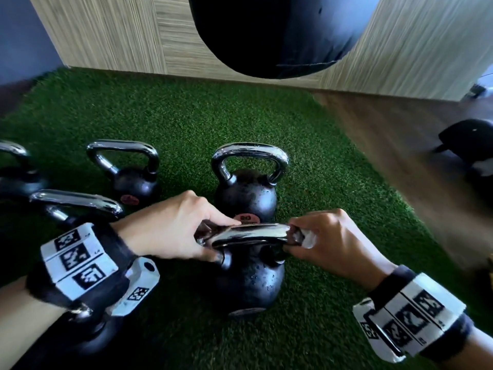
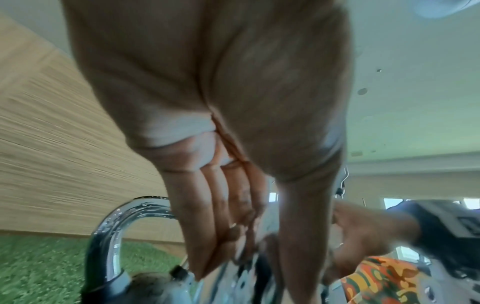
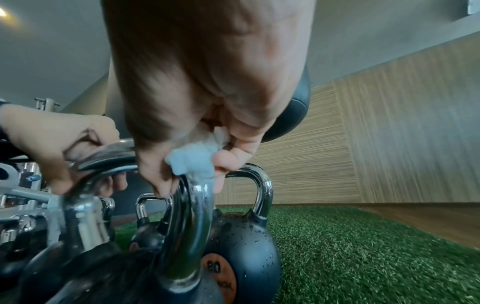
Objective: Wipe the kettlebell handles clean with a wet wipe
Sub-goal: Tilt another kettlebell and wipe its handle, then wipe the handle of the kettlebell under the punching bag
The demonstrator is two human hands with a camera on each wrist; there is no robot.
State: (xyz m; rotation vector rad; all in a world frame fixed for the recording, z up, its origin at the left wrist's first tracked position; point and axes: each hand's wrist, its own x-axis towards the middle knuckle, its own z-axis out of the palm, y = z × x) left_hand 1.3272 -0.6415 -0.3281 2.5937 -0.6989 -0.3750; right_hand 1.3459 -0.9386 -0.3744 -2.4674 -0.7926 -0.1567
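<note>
Green artificial turf carries several black kettlebells with chrome handles. On the nearest kettlebell, the left hand curls its fingers around the left end of the chrome handle, while the right hand pinches a crumpled white wet wipe against the handle's right bend. Water droplets bead on this kettlebell's body. Just behind it stands a second kettlebell (marked 20 on an orange disc), with more kettlebells at the left. A black punching bag hangs above, before a wood-grain wall.
</note>
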